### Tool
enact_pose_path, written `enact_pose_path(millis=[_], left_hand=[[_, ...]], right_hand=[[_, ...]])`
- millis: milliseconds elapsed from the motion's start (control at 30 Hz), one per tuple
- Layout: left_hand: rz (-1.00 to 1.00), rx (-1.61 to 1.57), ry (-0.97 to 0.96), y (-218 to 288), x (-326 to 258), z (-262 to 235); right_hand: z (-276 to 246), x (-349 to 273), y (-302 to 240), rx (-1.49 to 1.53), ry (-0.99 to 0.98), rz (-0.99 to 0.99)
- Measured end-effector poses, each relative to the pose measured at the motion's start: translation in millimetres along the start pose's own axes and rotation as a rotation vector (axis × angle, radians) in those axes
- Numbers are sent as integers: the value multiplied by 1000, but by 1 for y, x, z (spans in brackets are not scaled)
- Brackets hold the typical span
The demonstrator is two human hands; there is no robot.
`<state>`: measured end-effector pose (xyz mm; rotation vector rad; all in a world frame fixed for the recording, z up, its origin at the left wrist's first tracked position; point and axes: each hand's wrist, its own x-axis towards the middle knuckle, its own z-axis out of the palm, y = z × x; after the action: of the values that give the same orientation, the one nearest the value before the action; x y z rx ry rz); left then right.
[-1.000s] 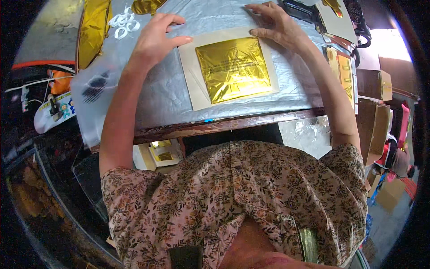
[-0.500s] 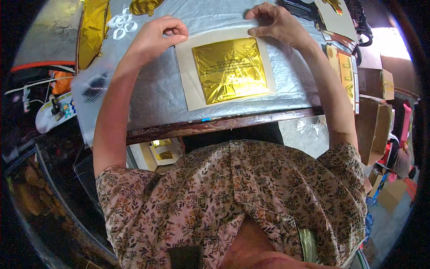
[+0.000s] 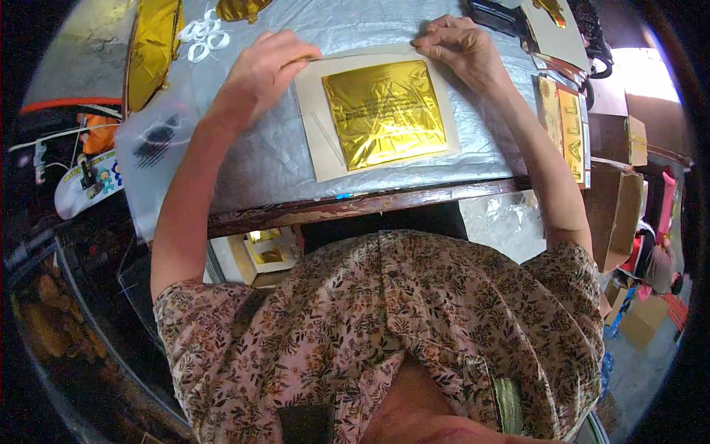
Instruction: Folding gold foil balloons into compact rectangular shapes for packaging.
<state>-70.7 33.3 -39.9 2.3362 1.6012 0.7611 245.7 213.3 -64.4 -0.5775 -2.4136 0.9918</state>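
Two fingertip pinches, our left hand (image 3: 270,66) and right hand (image 3: 460,50), seem closed on the clear film (image 3: 370,51) beyond the gold packet (image 3: 386,115); straightening it next calls for even tension.

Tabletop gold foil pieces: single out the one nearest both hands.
The square foil piece on the cream card, lower in view than the left hand and right hand; the others lie farther off: far left, top and upper right.

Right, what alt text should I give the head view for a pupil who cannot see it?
A person's left hand and right hand pinch at the far edge of a pale card bearing a shiny gold square, on a silver-covered table. White loops lie left of the left hand.
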Motion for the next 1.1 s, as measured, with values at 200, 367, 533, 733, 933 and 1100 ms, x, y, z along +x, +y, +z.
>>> enact_pose_path(millis=[200,367,533,733,933,1100], left_hand=[[101,296,68,9,-17,7],[157,471,93,22,-24,6],[150,605,83,32,-29,11],[76,627,47,41,-32,15],[-49,584,71,39,-48,20],[-151,505,50,33,-65,20]], right_hand=[[-9,-17,-23,-445,-35,-121],[-14,-28,-39,-793,-101,-183],[20,-18,-74,-926,-150,-143],[90,-19,-89,-818,-99,-124],[53,-37,-67,-775,-88,-74],[36,-48,-46,-682,-50,-97]])
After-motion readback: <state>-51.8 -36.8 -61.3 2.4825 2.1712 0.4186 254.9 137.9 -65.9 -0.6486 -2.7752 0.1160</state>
